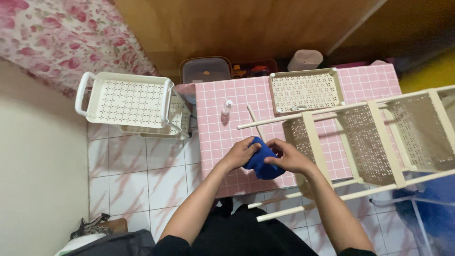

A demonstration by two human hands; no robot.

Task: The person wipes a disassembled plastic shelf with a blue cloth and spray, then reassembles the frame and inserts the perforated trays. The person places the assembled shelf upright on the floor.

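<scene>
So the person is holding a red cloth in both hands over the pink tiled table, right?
Not quite: the cloth is blue, not red. The head view shows the left hand and right hand both holding it over the pink tiled table.

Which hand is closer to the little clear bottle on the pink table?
The left. The left hand grips the blue cloth just below the little clear bottle, slightly right of it. The right hand holds the cloth's other side, farther off to the right.

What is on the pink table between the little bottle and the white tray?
In the head view, a loose cream rod lies on the pink table between the small clear bottle and the cream perforated tray.
</scene>
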